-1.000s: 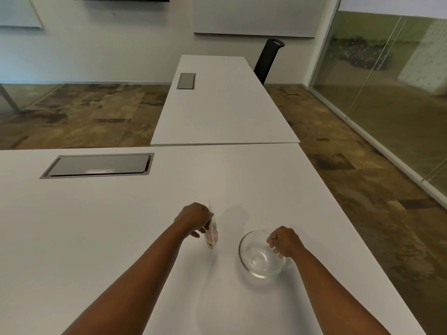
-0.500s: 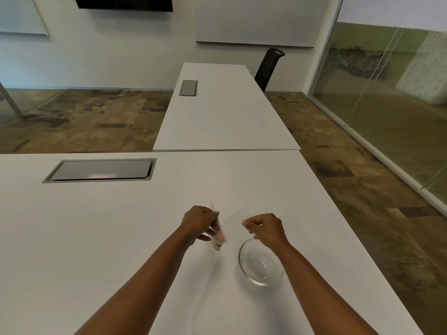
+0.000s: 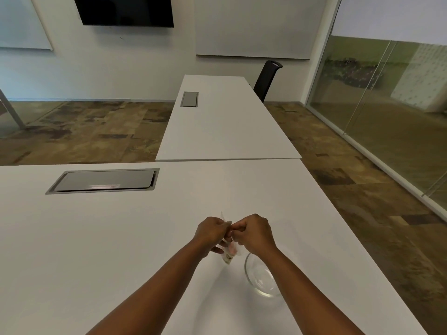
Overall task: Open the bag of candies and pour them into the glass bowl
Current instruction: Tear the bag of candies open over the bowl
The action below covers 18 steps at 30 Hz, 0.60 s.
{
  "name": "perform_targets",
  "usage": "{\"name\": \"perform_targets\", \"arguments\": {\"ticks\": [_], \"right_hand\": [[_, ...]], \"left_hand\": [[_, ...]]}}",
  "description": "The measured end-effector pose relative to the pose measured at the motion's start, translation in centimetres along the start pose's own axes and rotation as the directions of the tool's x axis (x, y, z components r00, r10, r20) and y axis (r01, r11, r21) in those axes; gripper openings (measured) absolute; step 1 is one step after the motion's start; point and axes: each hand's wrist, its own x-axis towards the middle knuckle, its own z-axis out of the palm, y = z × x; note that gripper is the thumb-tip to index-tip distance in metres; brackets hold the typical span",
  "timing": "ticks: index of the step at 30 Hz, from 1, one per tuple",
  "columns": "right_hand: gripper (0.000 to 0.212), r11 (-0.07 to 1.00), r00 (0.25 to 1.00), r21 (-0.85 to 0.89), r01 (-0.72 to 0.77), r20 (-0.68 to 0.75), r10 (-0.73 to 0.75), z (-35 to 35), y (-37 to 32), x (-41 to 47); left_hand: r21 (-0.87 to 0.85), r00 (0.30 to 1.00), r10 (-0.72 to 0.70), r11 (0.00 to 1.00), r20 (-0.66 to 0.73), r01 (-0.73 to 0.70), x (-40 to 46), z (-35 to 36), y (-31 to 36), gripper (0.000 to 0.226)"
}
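A small clear bag of candies (image 3: pixel 229 255) hangs upright between my two hands, a little above the white table (image 3: pixel 96 238). Pink and pale candies sit in its lower end. My left hand (image 3: pixel 210 232) pinches the bag's top from the left. My right hand (image 3: pixel 254 233) pinches the same top edge from the right, fingers closed. The empty glass bowl (image 3: pixel 262 282) stands on the table just below and right of the bag, partly hidden by my right forearm.
A grey cable hatch (image 3: pixel 104 181) is set into the table at the far left. The table's right edge (image 3: pixel 362 238) runs close past the bowl. A second white table (image 3: pixel 225 122) abuts ahead, with a black chair (image 3: pixel 266 79) behind it.
My right hand has left the bowl's rim and moved up and left to the bag's top. The left hand keeps holding the bag. The bowl stays in place.
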Motion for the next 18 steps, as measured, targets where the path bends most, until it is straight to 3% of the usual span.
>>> {"name": "perform_targets", "arguments": {"ticks": [5,11,13,18], "right_hand": [[0.011,0.989,0.996,0.133,-0.071,-0.046,0.078,0.2,0.3,0.3],[0.007,0.901,0.971,0.362,-0.238,0.088,0.221,0.5,0.9,0.3],[0.003,0.856,0.96,0.437,-0.276,0.156,0.23,0.3,1.0,0.2],[0.014,0.719,0.931,0.597,-0.356,0.294,0.217,-0.3,0.8,0.0]], "left_hand": [[-0.13,0.997,-0.015,0.991,0.078,0.025,0.1,-0.1,-0.7,0.042],[-0.21,0.989,0.024,0.978,0.145,0.007,0.3,-0.1,-2.0,0.039],[-0.236,0.986,0.051,0.972,0.161,-0.012,0.4,-0.1,-2.3,0.039],[-0.316,0.978,0.11,0.948,0.18,-0.048,0.5,-0.3,-2.6,0.037]]}}
